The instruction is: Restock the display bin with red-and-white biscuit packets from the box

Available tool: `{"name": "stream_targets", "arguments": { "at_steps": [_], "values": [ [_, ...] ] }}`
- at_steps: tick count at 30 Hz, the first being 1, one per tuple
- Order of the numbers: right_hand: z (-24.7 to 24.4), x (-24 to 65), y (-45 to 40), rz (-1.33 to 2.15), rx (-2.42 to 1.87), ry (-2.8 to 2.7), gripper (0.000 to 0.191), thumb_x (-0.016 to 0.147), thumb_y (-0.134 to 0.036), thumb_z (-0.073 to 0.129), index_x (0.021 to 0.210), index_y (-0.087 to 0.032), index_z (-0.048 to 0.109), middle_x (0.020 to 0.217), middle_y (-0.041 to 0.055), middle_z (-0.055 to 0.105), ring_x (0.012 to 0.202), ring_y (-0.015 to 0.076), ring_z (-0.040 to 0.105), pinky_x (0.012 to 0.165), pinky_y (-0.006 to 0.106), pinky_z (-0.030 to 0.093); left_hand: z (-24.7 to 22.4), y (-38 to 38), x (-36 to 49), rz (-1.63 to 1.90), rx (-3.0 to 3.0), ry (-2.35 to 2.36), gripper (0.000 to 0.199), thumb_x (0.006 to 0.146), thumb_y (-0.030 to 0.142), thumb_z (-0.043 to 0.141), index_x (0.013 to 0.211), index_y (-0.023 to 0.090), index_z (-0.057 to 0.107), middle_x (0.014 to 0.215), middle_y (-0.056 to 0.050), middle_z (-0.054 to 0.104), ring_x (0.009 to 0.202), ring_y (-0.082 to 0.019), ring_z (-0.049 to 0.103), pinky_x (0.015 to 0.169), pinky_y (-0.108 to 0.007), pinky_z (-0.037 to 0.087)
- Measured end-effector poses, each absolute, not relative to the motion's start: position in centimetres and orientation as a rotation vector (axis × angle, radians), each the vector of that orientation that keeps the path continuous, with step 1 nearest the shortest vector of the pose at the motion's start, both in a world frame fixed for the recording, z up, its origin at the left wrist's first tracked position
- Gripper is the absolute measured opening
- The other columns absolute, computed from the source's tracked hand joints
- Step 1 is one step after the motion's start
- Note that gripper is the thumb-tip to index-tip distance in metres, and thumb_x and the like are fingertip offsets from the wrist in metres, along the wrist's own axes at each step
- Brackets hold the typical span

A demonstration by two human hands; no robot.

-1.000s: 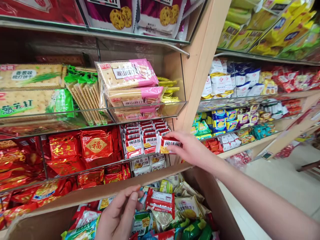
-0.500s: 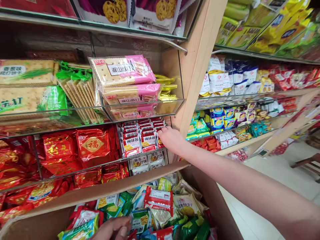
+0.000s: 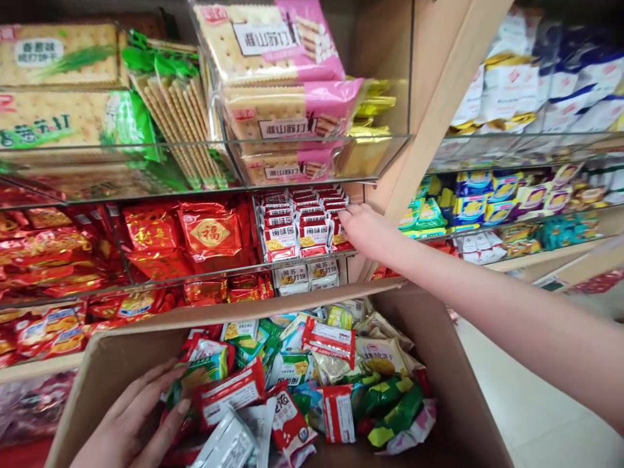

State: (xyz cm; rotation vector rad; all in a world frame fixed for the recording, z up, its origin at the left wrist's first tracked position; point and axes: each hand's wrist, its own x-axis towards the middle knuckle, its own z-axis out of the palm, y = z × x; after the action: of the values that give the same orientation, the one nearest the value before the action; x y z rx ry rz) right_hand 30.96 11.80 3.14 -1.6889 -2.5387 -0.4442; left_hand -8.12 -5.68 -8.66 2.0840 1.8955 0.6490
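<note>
My right hand (image 3: 366, 229) reaches to a shelf compartment, with its fingers closed at the right-hand column of small red-and-white biscuit packets (image 3: 336, 235). These packets stand in tight rows behind a clear front strip. Low on the left, my left hand (image 3: 139, 409) is inside a cardboard box (image 3: 104, 357). Its thumb and fingers close round a green snack packet (image 3: 174, 394), part of which they hide. Mixed wrapped snacks fill the box, among them a red-and-white packet (image 3: 338, 413) and a silvery packet (image 3: 227, 442).
Above stand large cracker packs (image 3: 292, 127) with pink ends behind a clear shelf front. Red packets (image 3: 209, 231) fill the compartment to the left. A wooden upright (image 3: 429, 130) divides the shelves, with more packets on the right. Pale floor (image 3: 507, 383) shows beside the box.
The view has shifted downward and closer, showing more of the box and my left hand. My right hand stays at the same column of packets.
</note>
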Motion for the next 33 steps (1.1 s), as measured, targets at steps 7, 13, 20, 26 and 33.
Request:
{"name": "stream_targets", "arguments": {
  "at_steps": [7, 13, 20, 26, 33],
  "values": [
    [2.3, 27.6, 3.2, -0.227, -1.057, -2.760, 0.026, 0.091, -0.016, 0.035, 0.088, -0.014, 0.061, 0.088, 0.0095, 0.059, 0.086, 0.0228, 0.049, 0.076, 0.038, 0.043, -11.1, -8.5, -7.0, 0.173, 1.741, 1.965, 0.081, 0.075, 0.060, 0.048, 0.140, 0.018, 0.025, 0.149, -0.016, 0.018, 0.136, -0.031, 0.017, 0.106, -0.048, 0.028],
    [-1.8, 23.1, -1.0, 0.130, -0.682, -2.962, 0.017, 0.089, -0.017, 0.045, 0.081, -0.016, 0.060, 0.083, 0.0073, 0.058, 0.082, 0.0217, 0.050, 0.072, 0.037, 0.044, -9.2, -8.8, -1.6, 0.197, 1.512, 1.911, 0.075, 0.079, 0.050, 0.045, 0.142, 0.018, 0.020, 0.150, -0.018, 0.009, 0.137, -0.030, 0.009, 0.108, -0.046, 0.026],
    [-4.9, 13.6, 1.1, 0.387, -0.430, -2.890, 0.025, 0.092, -0.026, 0.044, 0.084, -0.015, 0.064, 0.104, 0.0083, 0.060, 0.103, 0.0205, 0.050, 0.091, 0.034, 0.042, -6.3, -9.2, 5.2, -0.036, 1.541, 1.924, 0.061, 0.073, 0.034, 0.051, 0.131, 0.017, 0.043, 0.146, -0.021, 0.023, 0.134, -0.043, 0.017, 0.097, -0.061, 0.032],
    [-8.5, 7.5, 2.7, 0.356, -0.485, -3.164, 0.049, 0.080, -0.051, 0.057, 0.117, -0.018, 0.057, 0.136, 0.0124, 0.044, 0.124, 0.0319, 0.034, 0.097, 0.052, 0.033, -5.6, -10.1, 7.8, -0.098, 1.588, 1.681, 0.084, 0.064, 0.033, 0.060, 0.140, 0.019, 0.027, 0.150, -0.019, 0.014, 0.133, -0.044, 0.019, 0.100, -0.063, 0.029],
    [-7.9, 10.5, 3.7, 0.257, -0.570, -3.210, 0.025, 0.077, -0.035, 0.062, 0.097, -0.021, 0.066, 0.099, 0.0065, 0.063, 0.101, 0.0291, 0.046, 0.085, 0.044, 0.039, -7.2, -10.9, -0.8, 0.288, 1.734, 1.936, 0.046, 0.082, 0.040, 0.038, 0.117, 0.016, 0.056, 0.132, -0.015, 0.049, 0.123, -0.027, 0.044, 0.105, -0.044, 0.034]
  ]
}}
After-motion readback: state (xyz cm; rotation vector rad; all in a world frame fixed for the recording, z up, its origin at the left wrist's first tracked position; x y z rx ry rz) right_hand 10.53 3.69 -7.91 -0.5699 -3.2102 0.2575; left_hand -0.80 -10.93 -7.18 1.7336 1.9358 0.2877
